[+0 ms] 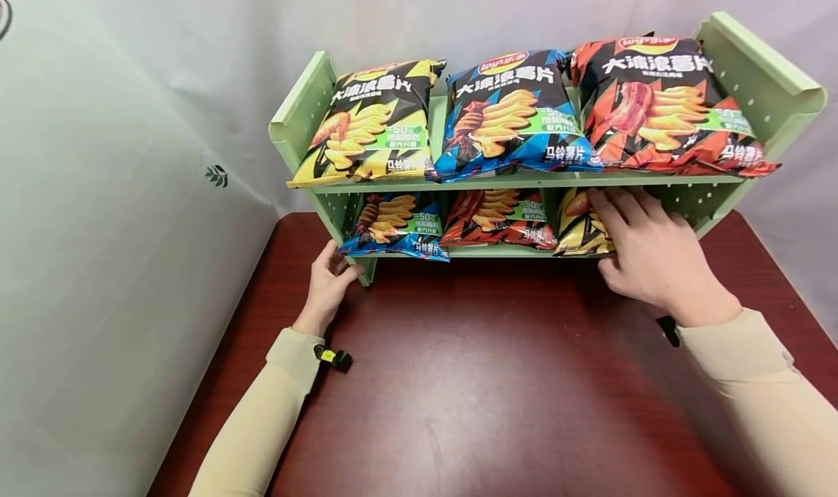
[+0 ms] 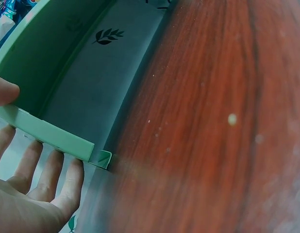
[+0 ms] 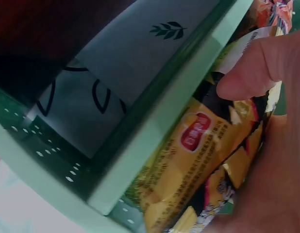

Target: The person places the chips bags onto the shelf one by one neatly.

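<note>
A light green two-tier shelf [image 1: 524, 185] stands at the back of the table. My left hand [image 1: 329, 282] holds the lower left leg of its side panel [image 2: 53, 133], thumb on one side and fingertips on the other. On the lower tier at the right, my right hand [image 1: 655, 253] grips a yellow and black bag of potato chips [image 1: 581, 224]. The thumb [image 3: 252, 73] presses on the bag's face in the right wrist view; the hand hides part of the bag. Beside it on that tier lie a red chip bag [image 1: 500, 217] and a blue chip bag [image 1: 396, 224].
Along the top tier lie a yellow chip bag [image 1: 366, 122], a blue chip bag [image 1: 511, 115] and a red chip bag [image 1: 664, 104]. The dark red wooden table [image 1: 471, 366] stretches in front. Pale cloth [image 1: 118, 228] hangs on the left and behind.
</note>
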Demonstrator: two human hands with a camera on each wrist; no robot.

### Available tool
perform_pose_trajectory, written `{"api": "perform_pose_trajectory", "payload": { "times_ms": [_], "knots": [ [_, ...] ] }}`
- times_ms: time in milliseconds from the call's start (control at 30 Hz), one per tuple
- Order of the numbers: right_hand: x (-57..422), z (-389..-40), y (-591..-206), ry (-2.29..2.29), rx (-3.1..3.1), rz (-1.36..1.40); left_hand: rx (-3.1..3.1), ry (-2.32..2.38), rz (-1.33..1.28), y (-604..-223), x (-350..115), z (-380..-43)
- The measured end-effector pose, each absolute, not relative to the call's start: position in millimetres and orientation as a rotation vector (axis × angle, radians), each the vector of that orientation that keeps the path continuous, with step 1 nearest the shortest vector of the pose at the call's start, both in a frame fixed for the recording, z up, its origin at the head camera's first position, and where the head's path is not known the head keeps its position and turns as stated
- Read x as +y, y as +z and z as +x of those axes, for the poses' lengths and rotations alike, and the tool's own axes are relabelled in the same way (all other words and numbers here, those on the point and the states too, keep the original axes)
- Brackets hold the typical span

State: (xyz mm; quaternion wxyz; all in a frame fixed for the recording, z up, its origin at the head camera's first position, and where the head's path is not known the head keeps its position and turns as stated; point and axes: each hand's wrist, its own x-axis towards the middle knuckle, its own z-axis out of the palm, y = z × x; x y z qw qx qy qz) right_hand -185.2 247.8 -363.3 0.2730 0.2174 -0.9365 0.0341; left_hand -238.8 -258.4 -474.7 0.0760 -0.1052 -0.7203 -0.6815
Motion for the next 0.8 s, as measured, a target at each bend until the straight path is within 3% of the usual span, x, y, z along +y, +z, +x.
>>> {"api": "perform_pose_trajectory", "payload": {
  "times_ms": [800],
  "knots": [
    [259.8,-179.3,-371.5,0.173,-2.613,0.58,-2.189,-2.003,-0.319,-476.6,-255.6,-238.9]
  ]
}}
